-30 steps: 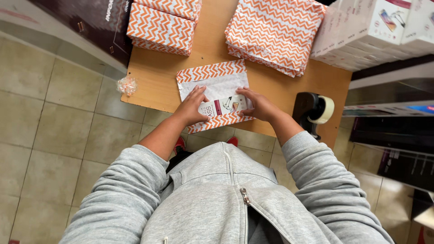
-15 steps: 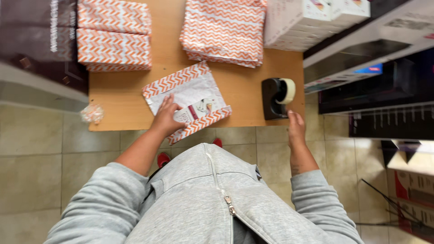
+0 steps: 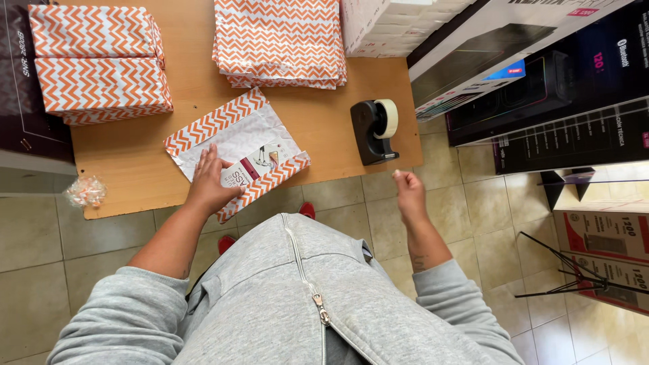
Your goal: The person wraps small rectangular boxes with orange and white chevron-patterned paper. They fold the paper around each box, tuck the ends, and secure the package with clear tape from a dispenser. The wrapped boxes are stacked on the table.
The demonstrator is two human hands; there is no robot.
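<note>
Left hand: the left hand (image 3: 208,184) is lying flat, fingers spread, pressing down on the small white-and-maroon flat box (image 3: 251,167) and clamping nothing.
Right hand: the right hand (image 3: 408,191) is hanging in the air off the tabletop's near right corner, fingers loosely curled together, thumb and forefinger seeming pinched; whether anything is held between them cannot be told.
Box: it is resting on the open sheet of orange-and-white chevron wrapping paper (image 3: 230,145), near the front edge of the light wooden tabletop (image 3: 318,128).
Paper: it is lying with its white inner side up, the patterned edges folding up along the far and near sides of the box.
Tape: the black tape dispenser with its pale roll (image 3: 375,130) is standing just beyond the right hand, apart from it.
Around: two wrapped chevron parcels (image 3: 98,61) are sitting at the far left, a stack of folded chevron sheets (image 3: 280,40) at the far middle, a crumpled clear wrapper (image 3: 84,191) at the near left corner.
Step in hand: judging by the layout, the box is being pinned in place while the wrap is being closed.
Next move calls for: keeping the left palm steady, so the folds are not springing open, while the free hand is working at the dispenser.
</note>
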